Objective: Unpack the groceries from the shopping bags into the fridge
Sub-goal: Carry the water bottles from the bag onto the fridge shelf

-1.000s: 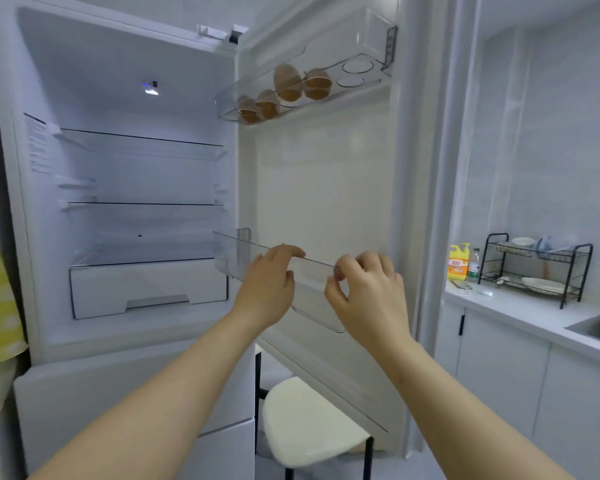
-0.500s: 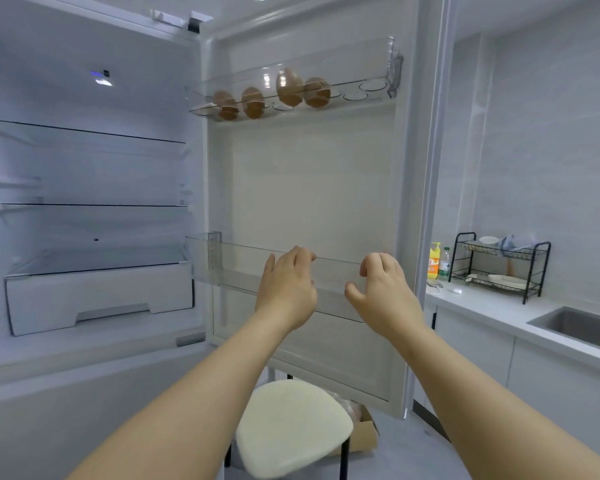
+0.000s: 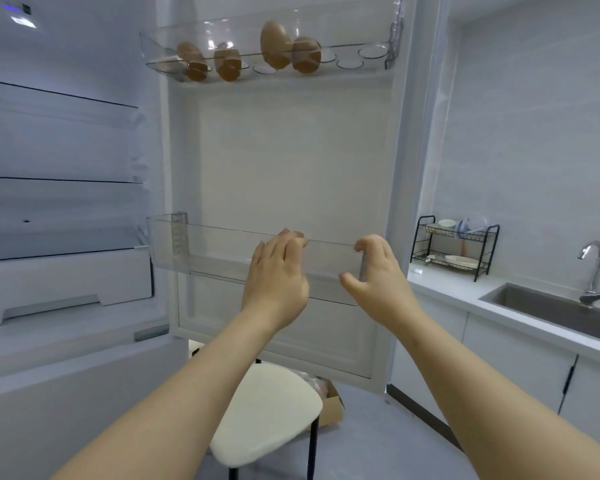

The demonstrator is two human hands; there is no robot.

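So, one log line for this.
left hand at door bin rim; right hand at its end; grip unclear; eggs in top tray

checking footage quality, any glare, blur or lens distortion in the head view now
Head view: glare spots on the egg tray, fridge light blown out; head view edges bowed by the wide lens, see the fridge door; head view lighting soft, no hard shadows.

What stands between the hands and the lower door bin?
Nothing visible. The left hand rests its fingers on the bin rim; the right hand, fingers curled, is at the rim's right end.
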